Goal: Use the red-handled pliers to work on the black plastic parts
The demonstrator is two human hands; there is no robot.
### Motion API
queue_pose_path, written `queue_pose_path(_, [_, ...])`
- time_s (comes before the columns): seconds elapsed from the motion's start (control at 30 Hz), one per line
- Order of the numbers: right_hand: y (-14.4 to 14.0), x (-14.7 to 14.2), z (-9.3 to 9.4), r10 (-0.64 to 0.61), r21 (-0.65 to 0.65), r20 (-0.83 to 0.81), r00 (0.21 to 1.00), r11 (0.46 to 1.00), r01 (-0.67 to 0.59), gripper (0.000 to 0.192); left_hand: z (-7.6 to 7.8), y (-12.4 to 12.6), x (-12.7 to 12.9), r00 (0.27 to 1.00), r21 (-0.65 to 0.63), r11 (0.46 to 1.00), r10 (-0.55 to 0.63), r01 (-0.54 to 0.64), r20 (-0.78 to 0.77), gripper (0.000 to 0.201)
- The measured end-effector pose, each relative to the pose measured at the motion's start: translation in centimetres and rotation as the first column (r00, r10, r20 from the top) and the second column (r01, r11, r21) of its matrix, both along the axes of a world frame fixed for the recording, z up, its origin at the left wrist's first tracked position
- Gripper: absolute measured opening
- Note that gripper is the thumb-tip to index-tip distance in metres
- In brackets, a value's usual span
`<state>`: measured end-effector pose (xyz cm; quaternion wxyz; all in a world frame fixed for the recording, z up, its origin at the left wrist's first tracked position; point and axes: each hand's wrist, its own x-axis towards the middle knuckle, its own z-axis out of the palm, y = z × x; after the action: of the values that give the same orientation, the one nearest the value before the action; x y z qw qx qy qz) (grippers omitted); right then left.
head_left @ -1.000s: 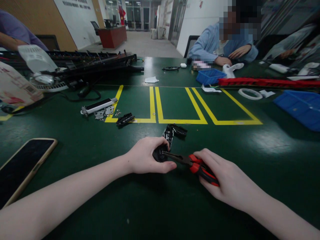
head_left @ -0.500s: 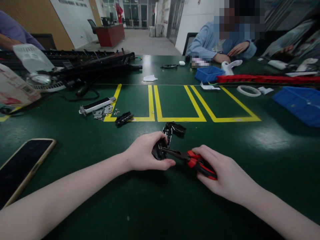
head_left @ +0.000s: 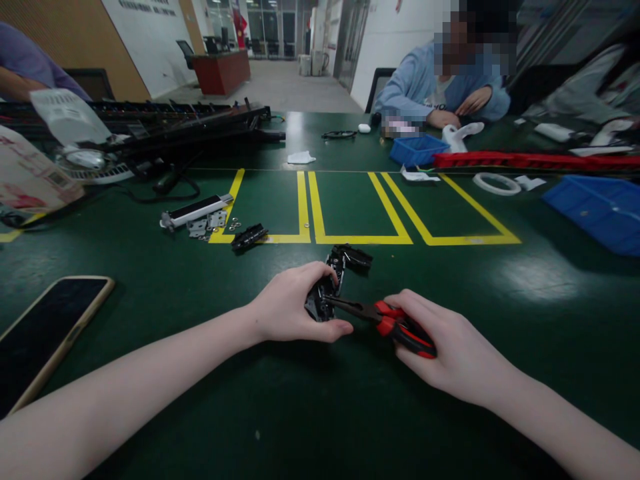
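At a green workbench [head_left: 150, 280], a person is gripping a small black part [head_left: 320, 301] in the left hand [head_left: 293, 308], fingers curled over its top and thumb pressing beneath, the hand resting on the bench just in front of the yellow floor-style markings [head_left: 350, 239]. The right hand [head_left: 450, 350] is closing around the red-and-black handles of a pair of needle-nose pliers [head_left: 385, 321], whose dark tips are meeting the part at the left thumb; whether the tips are pinching anything cannot be told. More black pieces [head_left: 350, 257] are lying just beyond the held part, touching or nearly touching it. A phone [head_left: 45, 333] is lying face up to the far left, well apart. Across the bench, a person in a light blue top [head_left: 420, 80] is sitting beside a blue bin [head_left: 417, 150], hands on the table.
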<state>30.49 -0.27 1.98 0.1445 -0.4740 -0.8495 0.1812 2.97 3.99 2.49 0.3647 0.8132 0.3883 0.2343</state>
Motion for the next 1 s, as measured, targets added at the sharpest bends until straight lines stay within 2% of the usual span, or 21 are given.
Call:
queue_pose_path(0.2, [0.1, 0.1, -0.9, 0.038, 0.146, 0.051, 0.998, 0.988, -0.045, 0.044, 0.1, 0.0, -0.1, 1.0, -0.039, 0.999, -0.007, 0.009, 0.029, 0.044])
queue_pose_path(0.43, [-0.2, 0.0, -1.3, 0.027, 0.333, 0.104, 0.994, 0.941, -0.06, 0.047, -0.1, 0.2, -0.2, 1.0, -0.042, 0.999, -0.001, 0.002, 0.025, 0.044])
queue_pose_path(0.77, [0.1, -0.1, -0.5, 0.033, 0.208, -0.023, 0.999, 0.978, -0.028, 0.039, 0.1, 0.2, -0.1, 0.999, -0.038, 0.999, -0.014, 0.016, 0.05, 0.045])
queue_pose_path(1.0, [0.1, 0.0, -0.4, 0.025, 0.29, -0.003, 1.0, 0.957, -0.023, 0.041, -0.3, 0.4, -0.2, 0.999, -0.047, 0.998, -0.047, 0.047, 0.017, 0.046])
